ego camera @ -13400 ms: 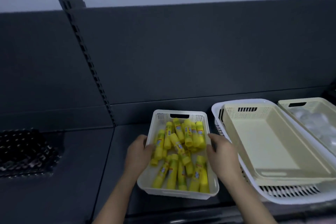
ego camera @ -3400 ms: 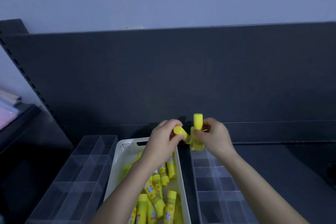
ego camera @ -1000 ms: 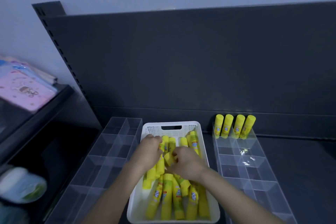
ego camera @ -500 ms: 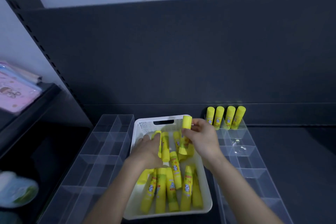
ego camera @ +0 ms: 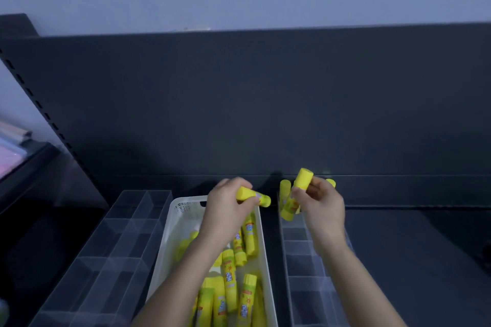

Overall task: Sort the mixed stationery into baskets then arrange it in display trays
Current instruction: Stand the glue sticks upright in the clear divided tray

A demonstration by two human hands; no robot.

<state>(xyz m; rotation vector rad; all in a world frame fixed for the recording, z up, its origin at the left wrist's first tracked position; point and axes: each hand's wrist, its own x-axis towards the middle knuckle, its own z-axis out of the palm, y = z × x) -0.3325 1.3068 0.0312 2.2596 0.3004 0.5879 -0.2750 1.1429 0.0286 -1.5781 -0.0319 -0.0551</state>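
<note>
- White perforated plastic basket (ego camera: 183, 223), nearest: loose yellow glue sticks (ego camera: 229, 281) inside.
- Clear plastic divided trays: one left (ego camera: 106, 252), one right (ego camera: 300, 268) of basket.
- Left hand (ego camera: 228, 207): closed around one yellow glue stick (ego camera: 255, 195), above basket's far end.
- Right hand (ego camera: 318, 204): clasping an upright yellow stick (ego camera: 303, 179), over right tray's far end.
- Dark shelf back panel (ego camera: 265, 103).

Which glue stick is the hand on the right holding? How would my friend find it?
Find the white plastic basket between two clear divided trays. Over the far end of the right clear tray, the right hand holds a yellow glue stick. Unlike the basket's flat-lying sticks, it stands nearly upright.
</note>
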